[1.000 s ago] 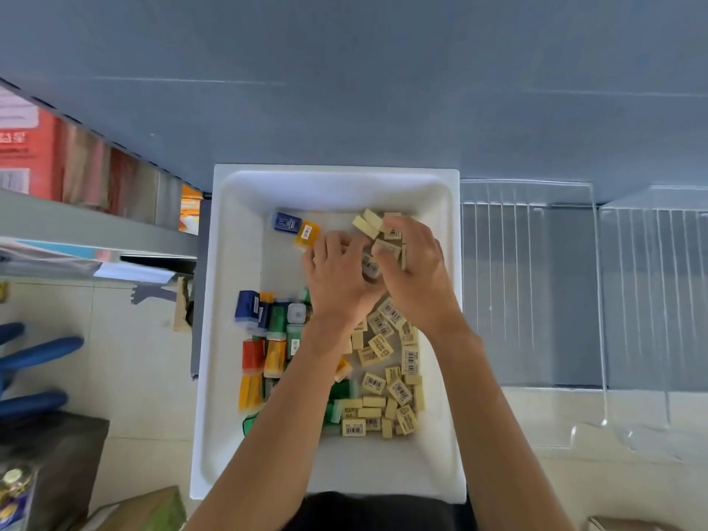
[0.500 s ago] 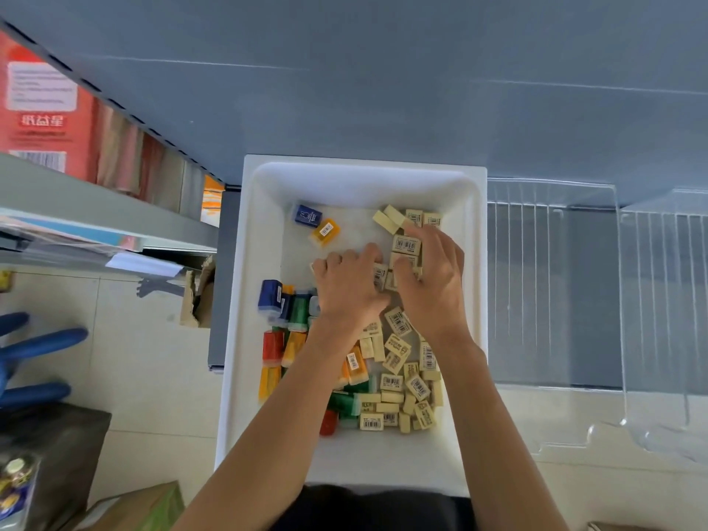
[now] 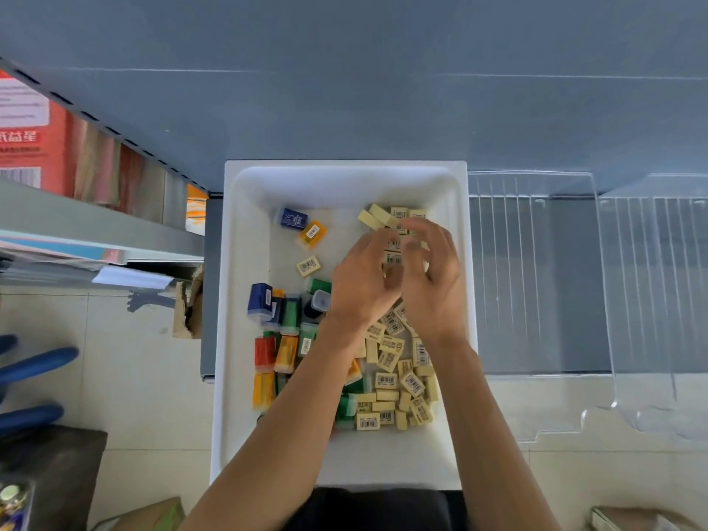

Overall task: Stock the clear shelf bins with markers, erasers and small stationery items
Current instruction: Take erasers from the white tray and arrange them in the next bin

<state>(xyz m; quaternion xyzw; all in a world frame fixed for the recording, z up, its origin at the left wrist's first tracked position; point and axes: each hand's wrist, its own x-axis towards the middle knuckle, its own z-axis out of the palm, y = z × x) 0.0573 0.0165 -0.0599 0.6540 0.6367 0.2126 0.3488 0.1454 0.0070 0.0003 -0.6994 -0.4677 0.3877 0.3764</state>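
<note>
A white tray (image 3: pixel 245 339) holds several cream erasers (image 3: pixel 390 381) with barcode labels on its right side and coloured plastic stationery pieces (image 3: pixel 283 331) on its left. A row of erasers (image 3: pixel 383 215) lies in the far right corner. Both hands hover over that corner. My left hand (image 3: pixel 362 289) reaches its blurred fingertips toward the erasers between the hands (image 3: pixel 393 258); whether it grips one is unclear. My right hand (image 3: pixel 435 279) has its fingers spread and curved above them. One eraser (image 3: pixel 308 265) lies alone left of the hands.
Two clear plastic shelf bins (image 3: pixel 536 270) (image 3: pixel 655 270) stand right of the tray against a blue-grey surface. A shelf with red packages (image 3: pixel 34 143) is at the left. A blue item (image 3: pixel 292 218) and a yellow one (image 3: pixel 312 233) lie apart at the tray's far left.
The hands, pressed together on a clump of erasers before, have come apart with fingers spread. A single eraser now lies alone to their left.
</note>
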